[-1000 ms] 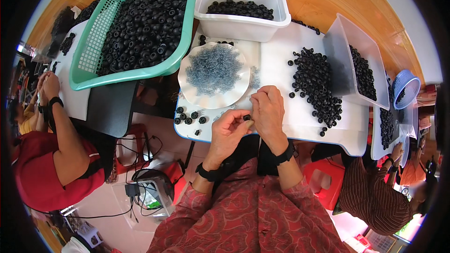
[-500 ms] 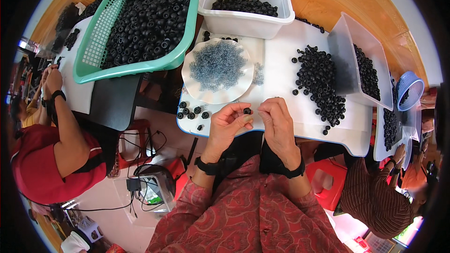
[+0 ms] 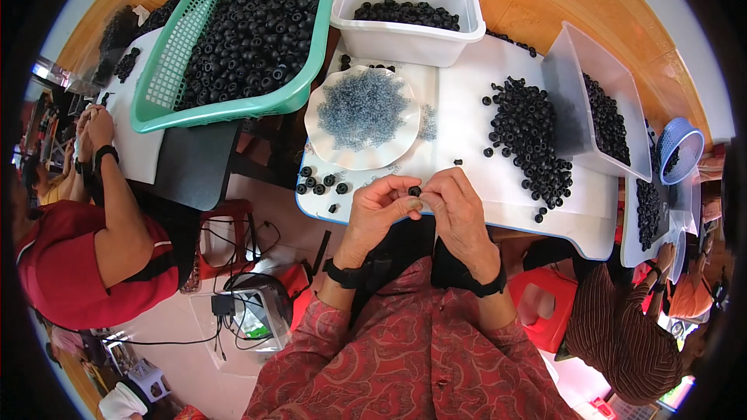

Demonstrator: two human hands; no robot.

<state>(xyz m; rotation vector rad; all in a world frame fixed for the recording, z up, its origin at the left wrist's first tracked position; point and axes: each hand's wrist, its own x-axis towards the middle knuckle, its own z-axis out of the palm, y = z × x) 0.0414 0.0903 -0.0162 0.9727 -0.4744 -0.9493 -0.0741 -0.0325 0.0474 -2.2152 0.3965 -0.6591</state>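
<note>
My left hand (image 3: 379, 208) and my right hand (image 3: 455, 206) meet at the near edge of a white table (image 3: 467, 140). Between their fingertips they pinch one small black ring-shaped part (image 3: 415, 191). Just beyond the hands stands a white scalloped plate (image 3: 319, 120) heaped with tiny grey-blue rings. A pile of loose black parts (image 3: 529, 136) lies on the table to the right of my right hand. Several finished-looking black parts (image 3: 319, 182) sit in a small cluster left of my left hand.
A green basket (image 3: 167, 82) full of black parts stands at the back left, a white tub (image 3: 405, 39) at the back middle, a clear bin (image 3: 568, 101) at the right. Other people sit at left (image 3: 101, 225) and lower right (image 3: 630, 334). Red stools and cables lie below.
Both hands have drawn slightly nearer the table edge and closed together around the black part; the view shifted a little.
</note>
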